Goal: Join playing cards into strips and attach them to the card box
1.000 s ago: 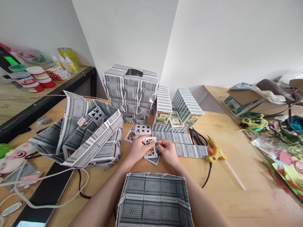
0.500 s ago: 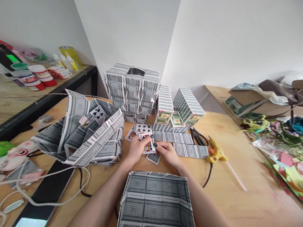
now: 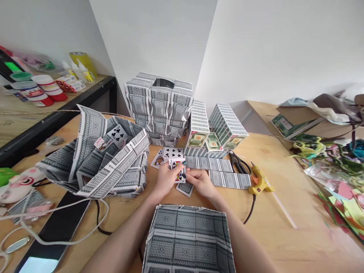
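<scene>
A jack playing card (image 3: 178,176) is pinched between the thumb and fingers of my left hand (image 3: 167,176). My right hand (image 3: 200,181) grips the same card at its right edge, thumb on top. Below them a face-down card (image 3: 185,189) lies on the table. Just beyond my left hand are a club card (image 3: 173,152) and a queen card (image 3: 157,160), face up. Strips of joined face-down cards (image 3: 209,164) run off to the right of my hands. A card-covered open box (image 3: 185,232) stands between my forearms.
A half-folded card structure (image 3: 122,163) stands left, a card-built bag (image 3: 159,102) behind. Card boxes (image 3: 198,140) are stacked beside it. Scissors (image 3: 239,164) and a yellow glue gun (image 3: 260,181) with cord lie right. A white cable (image 3: 71,242) loops across the left; craft scraps (image 3: 341,193) lie far right.
My hands and the jack card have shifted very slightly to the right. Both hands keep their grip on it, and the view has moved a little.
</scene>
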{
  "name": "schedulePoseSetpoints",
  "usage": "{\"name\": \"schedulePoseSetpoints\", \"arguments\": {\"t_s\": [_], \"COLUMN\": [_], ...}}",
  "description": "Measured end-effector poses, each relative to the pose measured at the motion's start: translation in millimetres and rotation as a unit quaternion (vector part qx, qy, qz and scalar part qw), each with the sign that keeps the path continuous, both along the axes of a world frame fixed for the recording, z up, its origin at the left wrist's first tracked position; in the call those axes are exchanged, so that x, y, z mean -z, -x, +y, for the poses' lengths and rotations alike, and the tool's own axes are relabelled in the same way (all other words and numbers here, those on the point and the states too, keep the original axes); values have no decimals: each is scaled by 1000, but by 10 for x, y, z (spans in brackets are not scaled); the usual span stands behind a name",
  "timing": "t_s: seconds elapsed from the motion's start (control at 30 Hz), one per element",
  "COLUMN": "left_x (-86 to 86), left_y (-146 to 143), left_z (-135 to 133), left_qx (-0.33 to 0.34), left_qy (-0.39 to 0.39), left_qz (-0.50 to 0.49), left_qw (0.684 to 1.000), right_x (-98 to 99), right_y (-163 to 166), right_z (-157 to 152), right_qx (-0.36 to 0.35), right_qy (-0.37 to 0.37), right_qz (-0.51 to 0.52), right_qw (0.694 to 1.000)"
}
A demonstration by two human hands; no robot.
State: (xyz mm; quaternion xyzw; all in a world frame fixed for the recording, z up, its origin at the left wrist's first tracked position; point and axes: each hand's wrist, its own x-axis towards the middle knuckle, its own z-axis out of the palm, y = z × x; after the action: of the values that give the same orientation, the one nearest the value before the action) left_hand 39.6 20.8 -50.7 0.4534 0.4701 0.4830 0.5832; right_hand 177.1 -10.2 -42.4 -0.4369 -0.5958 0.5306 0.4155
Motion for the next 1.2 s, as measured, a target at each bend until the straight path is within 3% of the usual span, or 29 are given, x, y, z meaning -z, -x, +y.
{"name": "schedulePoseSetpoints", "arguments": {"t_s": [0.2,0.37,0.67,0.9,1.2], "left_x": [66,37,-2,-106,-65], "left_y": [-43,-63,-70,-69,-69], "left_z": [18,20,1,-6,-15], "left_qx": [-7,-7,-6,-16,-14], "left_qy": [48,78,120,145,147], "left_qz": [-68,-104,-136,-135,-124], "left_qw": [996,992,983,980,981], "right_x": [9,16,38,97,116], "right_y": [-1,-17,-25,-48,-12], "right_z": [8,12,7,6,-33], "right_qx": [11,-21,-10,-23,-26], "right_qy": [5,34,-6,65,32], "right_qz": [-13,25,4,41,17], "right_qw": [1000,999,1000,997,999]}}
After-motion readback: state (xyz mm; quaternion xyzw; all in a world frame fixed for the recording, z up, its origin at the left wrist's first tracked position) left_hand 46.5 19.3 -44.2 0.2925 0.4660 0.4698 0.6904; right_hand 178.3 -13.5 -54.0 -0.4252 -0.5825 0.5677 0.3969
